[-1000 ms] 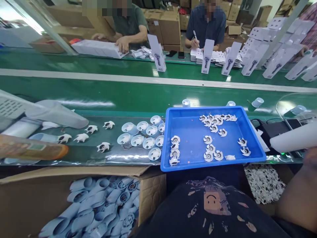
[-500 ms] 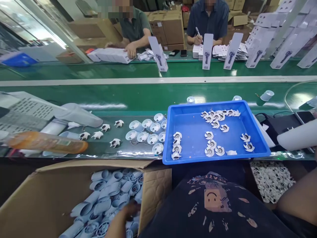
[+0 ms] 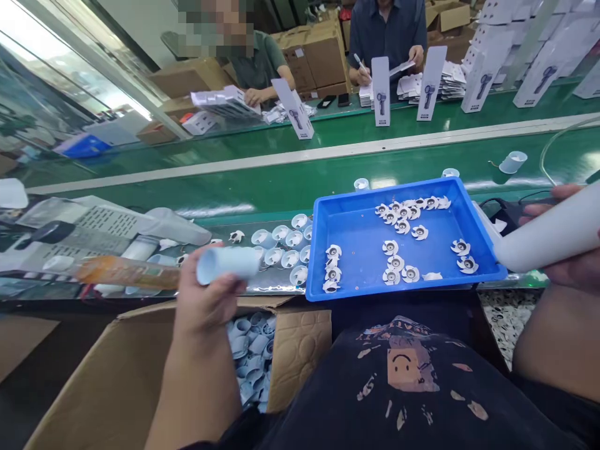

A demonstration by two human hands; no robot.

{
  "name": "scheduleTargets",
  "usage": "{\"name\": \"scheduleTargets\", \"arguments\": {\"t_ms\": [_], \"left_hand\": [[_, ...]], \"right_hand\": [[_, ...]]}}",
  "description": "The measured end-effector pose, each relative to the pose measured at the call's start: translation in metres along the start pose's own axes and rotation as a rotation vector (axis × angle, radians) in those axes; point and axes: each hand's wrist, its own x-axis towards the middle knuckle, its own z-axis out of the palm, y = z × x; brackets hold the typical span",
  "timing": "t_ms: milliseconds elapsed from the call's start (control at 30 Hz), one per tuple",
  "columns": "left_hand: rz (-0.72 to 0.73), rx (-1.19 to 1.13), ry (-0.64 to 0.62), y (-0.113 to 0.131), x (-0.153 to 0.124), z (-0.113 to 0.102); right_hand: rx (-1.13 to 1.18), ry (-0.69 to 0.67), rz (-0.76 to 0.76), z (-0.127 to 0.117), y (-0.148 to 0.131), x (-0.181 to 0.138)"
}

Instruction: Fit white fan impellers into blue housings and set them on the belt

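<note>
Now the left hand grips a pale tube, the right hand a white cylinder.

The pale blue-white plastic tube is a short hollow cylinder, lying roughly sideways in the air, open end facing the camera's left, gripped at its near end by the left hand just above the open cardboard box. That box is full of the same kind of tubes, piled every which way. Over on the right, a bigger white cylinder sits tilted, its low end pointing at the blue tray's corner, held in the right hand.
</note>
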Motion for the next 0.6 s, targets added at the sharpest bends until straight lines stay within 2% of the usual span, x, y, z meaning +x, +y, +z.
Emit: {"name": "scheduleTargets", "arguments": {"t_ms": [67,133,200,267,333,400,533,600], "left_hand": [[0.258,0.075,-0.291,0.011,-0.006,0.044],[0.514,0.231,-0.546,0.025,-0.019,0.090],[0.631,0.328,-0.760,0.039,-0.036,0.131],[0.657,0.339,-0.894,0.049,-0.051,0.162],[0.662,0.319,-0.949,0.055,-0.062,0.182],[0.671,0.296,-0.957,0.058,-0.069,0.193],[0.665,0.252,-0.906,0.059,-0.077,0.201],[0.640,0.262,-0.893,0.059,-0.079,0.202]], "right_hand": [[0.277,-0.080,0.101,0.017,-0.019,-0.002],[0.418,-0.106,0.115,0.037,-0.038,-0.003],[0.497,-0.154,0.110,0.059,-0.054,-0.005],[0.539,-0.176,0.075,0.076,-0.067,-0.008],[0.484,-0.177,0.054,0.087,-0.077,-0.011],[0.382,-0.184,0.053,0.091,-0.082,-0.014],[0.290,-0.310,0.015,0.089,-0.086,-0.019],[0.269,-0.274,0.016,0.088,-0.086,-0.020]]}}
